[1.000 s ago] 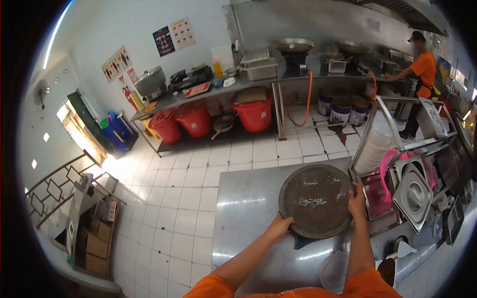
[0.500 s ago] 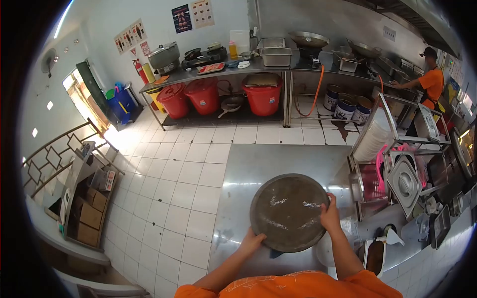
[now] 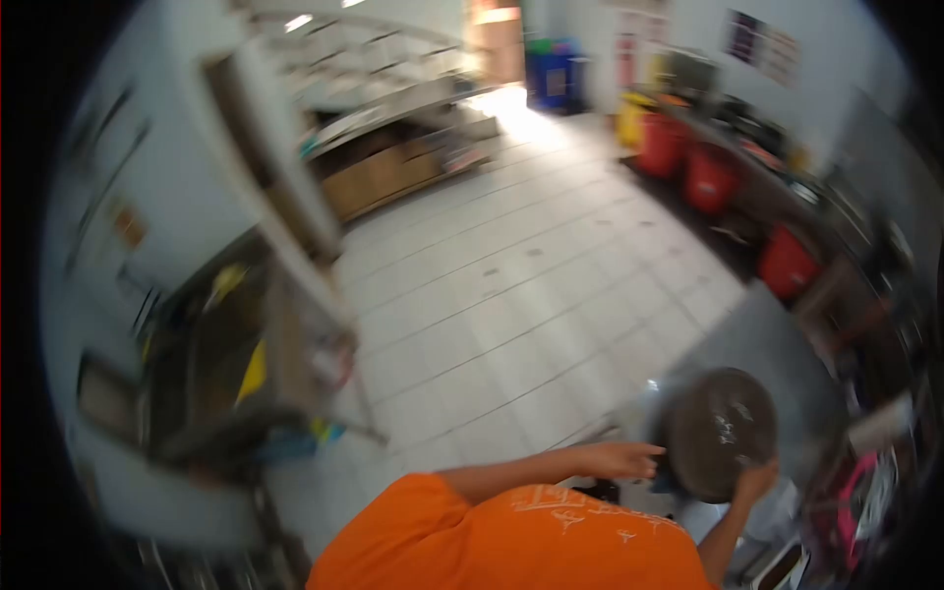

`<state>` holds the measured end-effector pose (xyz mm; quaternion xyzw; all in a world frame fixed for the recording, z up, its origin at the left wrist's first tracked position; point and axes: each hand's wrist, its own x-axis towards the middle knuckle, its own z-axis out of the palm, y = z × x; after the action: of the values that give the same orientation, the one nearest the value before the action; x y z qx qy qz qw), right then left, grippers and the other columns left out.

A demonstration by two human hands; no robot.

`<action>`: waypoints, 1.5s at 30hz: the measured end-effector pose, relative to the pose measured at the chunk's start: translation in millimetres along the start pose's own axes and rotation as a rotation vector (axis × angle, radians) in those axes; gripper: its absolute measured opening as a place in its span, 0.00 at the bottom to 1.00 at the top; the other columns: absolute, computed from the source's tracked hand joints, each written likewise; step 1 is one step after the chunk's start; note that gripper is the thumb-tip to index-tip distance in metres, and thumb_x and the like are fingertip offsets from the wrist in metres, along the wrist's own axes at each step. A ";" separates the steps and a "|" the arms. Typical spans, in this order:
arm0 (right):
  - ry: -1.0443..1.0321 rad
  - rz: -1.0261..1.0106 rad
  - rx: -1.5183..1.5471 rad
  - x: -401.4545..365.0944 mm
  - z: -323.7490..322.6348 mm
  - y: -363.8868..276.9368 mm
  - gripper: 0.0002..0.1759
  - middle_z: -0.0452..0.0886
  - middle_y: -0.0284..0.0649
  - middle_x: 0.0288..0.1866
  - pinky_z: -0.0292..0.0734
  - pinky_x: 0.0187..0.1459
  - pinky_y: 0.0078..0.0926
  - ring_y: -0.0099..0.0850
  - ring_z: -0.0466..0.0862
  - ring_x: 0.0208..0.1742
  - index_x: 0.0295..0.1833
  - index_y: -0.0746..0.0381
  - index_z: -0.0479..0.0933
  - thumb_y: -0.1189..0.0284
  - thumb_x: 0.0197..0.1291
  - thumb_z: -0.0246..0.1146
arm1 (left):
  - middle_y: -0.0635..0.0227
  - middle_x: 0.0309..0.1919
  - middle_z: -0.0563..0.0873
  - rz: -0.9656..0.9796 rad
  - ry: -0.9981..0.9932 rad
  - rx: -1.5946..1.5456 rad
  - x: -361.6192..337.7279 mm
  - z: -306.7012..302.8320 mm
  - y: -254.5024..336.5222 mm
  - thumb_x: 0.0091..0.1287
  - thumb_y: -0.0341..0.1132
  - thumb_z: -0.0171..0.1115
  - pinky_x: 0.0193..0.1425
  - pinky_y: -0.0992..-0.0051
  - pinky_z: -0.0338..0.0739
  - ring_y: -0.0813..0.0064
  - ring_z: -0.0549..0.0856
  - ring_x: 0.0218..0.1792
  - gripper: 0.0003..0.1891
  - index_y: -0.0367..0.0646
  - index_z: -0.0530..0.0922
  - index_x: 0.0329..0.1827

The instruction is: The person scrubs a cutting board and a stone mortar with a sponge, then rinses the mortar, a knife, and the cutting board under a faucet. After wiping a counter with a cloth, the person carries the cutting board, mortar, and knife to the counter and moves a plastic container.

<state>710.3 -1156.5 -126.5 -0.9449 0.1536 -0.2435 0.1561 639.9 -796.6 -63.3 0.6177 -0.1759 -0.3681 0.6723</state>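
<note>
Blurred head-camera view of a commercial kitchen, seen from above the shoulder of a person in an orange shirt. A round metal tray, dark and smeared with pale streaks, sat low and to the right in the picture. It was over the near corner of a steel desk, though the blur hid whether it rested on it or was lifted just clear.

The person's left hand reached in from the left with fingers stretched out flat. Its fingertips were at the tray's left rim, not visibly curled round it. The right hand was closed on the tray's lower right rim and gripped it from below.

So the tray lay between the two hands, to the right of the left hand and up and left of the right. Being round, it had no long axis. The right hand had the firmer hold.

A white tiled floor stretched away behind. Red buckets stood under a far counter on the right, and a blue bin stood near a bright doorway.
</note>
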 end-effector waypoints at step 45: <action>-2.220 -0.443 1.202 -960.8 115.8 -1188.9 0.14 0.75 0.28 0.39 0.69 0.42 0.21 0.21 0.73 0.43 0.51 0.58 0.73 0.66 0.62 0.54 | 0.48 0.54 0.74 -0.990 1.760 -0.965 -889.9 287.9 -455.3 0.63 0.44 0.50 0.61 0.63 0.64 0.51 0.71 0.58 0.27 0.35 0.65 0.60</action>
<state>222.2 295.7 -179.4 -0.4270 -0.3519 0.6200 0.5563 -279.2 -348.9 -255.8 0.3393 0.7875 -0.0593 0.5110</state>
